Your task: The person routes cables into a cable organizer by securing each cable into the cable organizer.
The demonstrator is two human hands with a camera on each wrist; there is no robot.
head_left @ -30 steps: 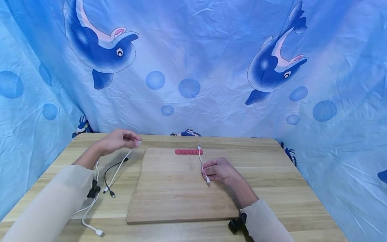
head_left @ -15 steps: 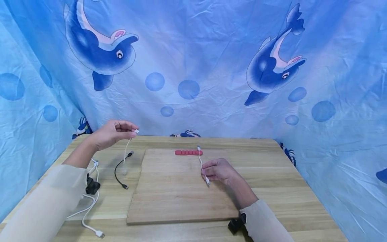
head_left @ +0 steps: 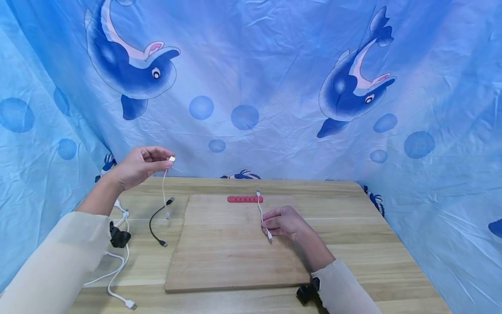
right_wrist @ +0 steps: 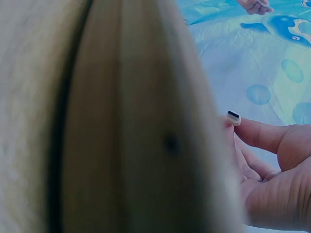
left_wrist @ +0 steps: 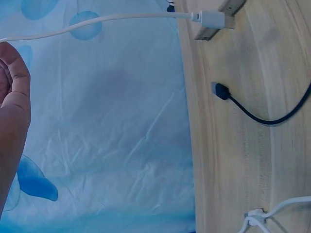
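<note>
My left hand point(head_left: 143, 166) is raised at the back left of the table, pinching one connector of a short white USB cable point(head_left: 164, 187). The cable hangs down, its other connector point(left_wrist: 211, 19) dangling above the table. Below it lies a short black USB cable point(head_left: 152, 222). Over the wooden board, my right hand point(head_left: 285, 221) pinches another short white USB cable point(head_left: 260, 207) near its lower connector point(right_wrist: 233, 117). That cable's far end lies across the right end of a red slotted cable holder point(head_left: 243, 199); whether it sits in a slot, I cannot tell.
Longer white cables point(head_left: 117, 274) lie on the left of the table, partly behind the left forearm. The wooden board point(head_left: 227, 261) covers the table's middle. A blue dolphin-print curtain point(head_left: 251, 87) hangs behind and at both sides.
My left hand has risen and moved slightly left, lifting the white cable clear of the table. The black cable, formerly crossed with it, shifted right. The right hand stays in place.
</note>
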